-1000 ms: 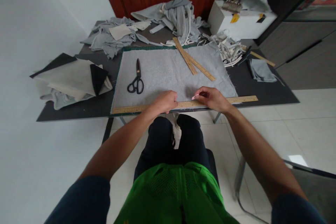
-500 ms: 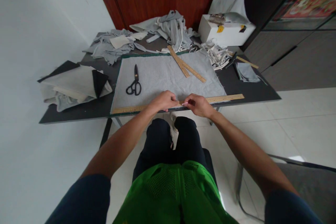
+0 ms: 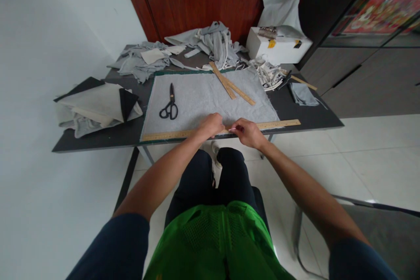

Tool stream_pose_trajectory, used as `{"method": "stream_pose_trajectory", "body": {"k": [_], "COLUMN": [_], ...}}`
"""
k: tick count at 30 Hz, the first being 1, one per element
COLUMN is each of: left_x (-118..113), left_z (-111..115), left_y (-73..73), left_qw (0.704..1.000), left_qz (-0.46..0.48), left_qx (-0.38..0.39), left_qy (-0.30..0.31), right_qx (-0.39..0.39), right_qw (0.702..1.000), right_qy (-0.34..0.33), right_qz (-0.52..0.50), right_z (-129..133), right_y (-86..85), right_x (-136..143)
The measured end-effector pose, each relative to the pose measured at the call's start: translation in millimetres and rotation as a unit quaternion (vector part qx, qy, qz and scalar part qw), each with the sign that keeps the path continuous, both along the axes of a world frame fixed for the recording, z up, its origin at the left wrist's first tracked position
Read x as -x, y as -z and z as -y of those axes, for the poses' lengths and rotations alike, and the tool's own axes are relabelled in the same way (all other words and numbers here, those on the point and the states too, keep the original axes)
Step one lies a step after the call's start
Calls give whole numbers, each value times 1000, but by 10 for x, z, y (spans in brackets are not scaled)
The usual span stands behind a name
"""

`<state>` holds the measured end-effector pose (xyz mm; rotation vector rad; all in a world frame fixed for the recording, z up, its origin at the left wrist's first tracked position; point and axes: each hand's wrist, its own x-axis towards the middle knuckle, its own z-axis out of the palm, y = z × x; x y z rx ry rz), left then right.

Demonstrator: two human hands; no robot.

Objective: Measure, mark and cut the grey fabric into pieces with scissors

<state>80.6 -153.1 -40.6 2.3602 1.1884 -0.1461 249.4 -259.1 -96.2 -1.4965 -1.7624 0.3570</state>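
Grey cloth (image 3: pixel 197 96) with long wooden ruler (image 3: pixel 278 124), on a dark desk (image 3: pixel 315 117).
Cloth: spread flat, mid-desk. Long ruler: laid along the cloth's near edge, its right end extending past the cloth. Left hand (image 3: pixel 211 126): on the ruler near its middle, fingers curled; whether they grip it cannot be told. Right hand (image 3: pixel 247 132): just to the right, fingers pinching a small pink piece (image 3: pixel 232 129) at the ruler. Black scissors (image 3: pixel 169 107): on the cloth's left part. Two shorter rulers (image 3: pixel 241 92): overlapping, far right part of the cloth.
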Motion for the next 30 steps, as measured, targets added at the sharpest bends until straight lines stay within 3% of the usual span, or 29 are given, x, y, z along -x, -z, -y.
{"method": "stream_pose_trajectory", "body": {"k": [7,15,26,30], "left_x": [34,48,12,-52], "left_z": [-28,-64,27,43], "left_y": [120,195,119,98], "left_qw": [994,991,998,999], "left_qz": [75,91,54,24], "left_qx": [73,89,-10,-16], "left_qy": [-26,-31,-23,-25], "right_qx": [-2,10,15,14], "right_qw": [1000,1000,997,998], "right_qy": [-12,-23,36,8], "right_qz": [8,5,69,56], "right_z": [0,-37,162,123], "right_y": [37,48,-55,-34], "right_x": [70,153,-266,-156]}}
